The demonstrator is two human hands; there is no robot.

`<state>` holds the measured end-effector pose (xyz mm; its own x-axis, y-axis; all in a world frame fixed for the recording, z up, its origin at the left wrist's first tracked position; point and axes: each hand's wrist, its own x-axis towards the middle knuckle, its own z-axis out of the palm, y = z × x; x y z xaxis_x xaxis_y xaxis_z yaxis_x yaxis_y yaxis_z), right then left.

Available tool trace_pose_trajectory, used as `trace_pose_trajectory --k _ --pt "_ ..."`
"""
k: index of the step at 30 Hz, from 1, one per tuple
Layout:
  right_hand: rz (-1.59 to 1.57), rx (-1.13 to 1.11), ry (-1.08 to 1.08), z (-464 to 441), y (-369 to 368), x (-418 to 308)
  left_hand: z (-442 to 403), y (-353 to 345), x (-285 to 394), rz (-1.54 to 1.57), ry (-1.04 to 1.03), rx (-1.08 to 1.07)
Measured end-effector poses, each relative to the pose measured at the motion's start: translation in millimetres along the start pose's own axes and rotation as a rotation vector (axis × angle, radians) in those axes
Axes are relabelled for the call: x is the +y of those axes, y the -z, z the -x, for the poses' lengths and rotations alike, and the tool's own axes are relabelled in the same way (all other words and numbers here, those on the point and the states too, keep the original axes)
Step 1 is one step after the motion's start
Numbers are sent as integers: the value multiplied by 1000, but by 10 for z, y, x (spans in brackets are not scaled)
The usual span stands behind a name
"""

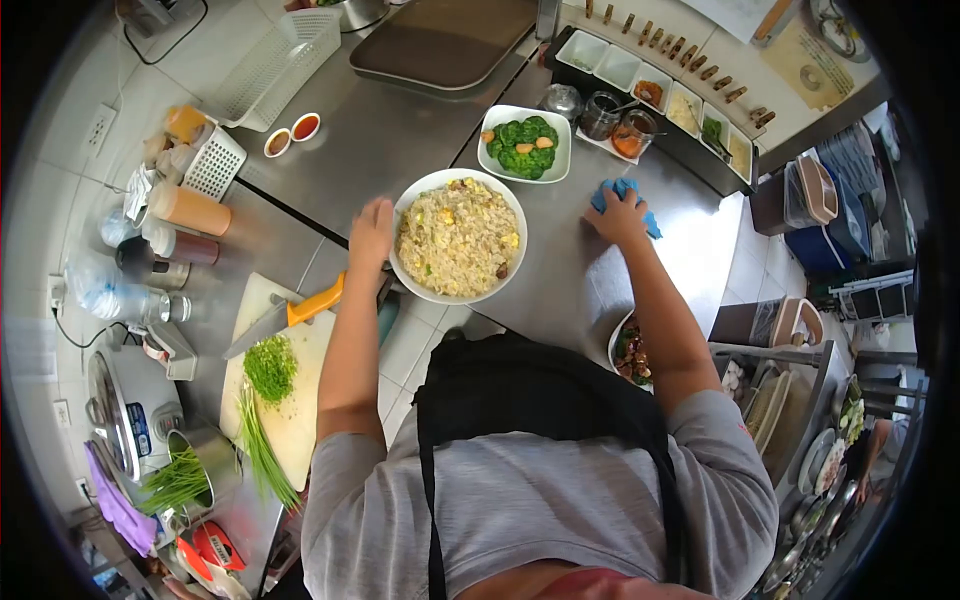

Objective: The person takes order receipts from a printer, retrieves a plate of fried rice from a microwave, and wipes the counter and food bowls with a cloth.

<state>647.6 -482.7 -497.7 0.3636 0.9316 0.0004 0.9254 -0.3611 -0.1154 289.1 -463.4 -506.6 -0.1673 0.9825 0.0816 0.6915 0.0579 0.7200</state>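
Note:
A large white bowl of fried rice (458, 240) stands at the counter's front edge. Just left of its rim is my left hand (372, 232), fingers stretched out and nothing in them; whether it touches the bowl I cannot tell. On the steel to the right, my right hand (618, 216) grips a crumpled blue cloth (650, 222). Behind the rice, between my hands, sits a square white dish of broccoli (524, 146) with a few orange pieces. Partly hidden by my right forearm is another bowl (630, 352) with dark, mixed food.
On the left, a cutting board (305, 362) holds an orange-handled knife (315, 300), chopped green onion (270, 368) and long stalks. Two sauce cups (305, 127), a brown tray (445, 45), spice jars (600, 115) and a condiment rack (690, 110) line the back. Squeeze bottles (190, 208) stand far left.

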Motion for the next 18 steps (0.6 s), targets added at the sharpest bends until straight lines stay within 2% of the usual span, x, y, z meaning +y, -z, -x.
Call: trace_pose_trajectory --k 2,5,6,9,11,14,17,18 --pt "-58 6 40 -52 -115 -43 -321 -27 69 -53 -222 -53" --pt "-110 -27 194 -130 -299 -17 -730 -267 191 -71 -301 -276" --pt "-123 -45 266 -150 -346 -11 -828 -328 222 -42 -283 -390" --pt "-705 -263 140 -49 -230 -341 -1041 -464 284 15 -203 -716" --pt "-925 -392 84 90 2 -704 -1111 -528 280 7 -106 -901" --pt "-1088 -426 -16 49 -130 -1108 -1184 -534 225 60 -115 -962" --pt "-1055 -432 -111 43 -258 -1181 -1127 -488 50 307 -88 -911" --pt "-1037 -440 -136 98 -276 -1172 -1103 -443 -16 295 -60 -867"
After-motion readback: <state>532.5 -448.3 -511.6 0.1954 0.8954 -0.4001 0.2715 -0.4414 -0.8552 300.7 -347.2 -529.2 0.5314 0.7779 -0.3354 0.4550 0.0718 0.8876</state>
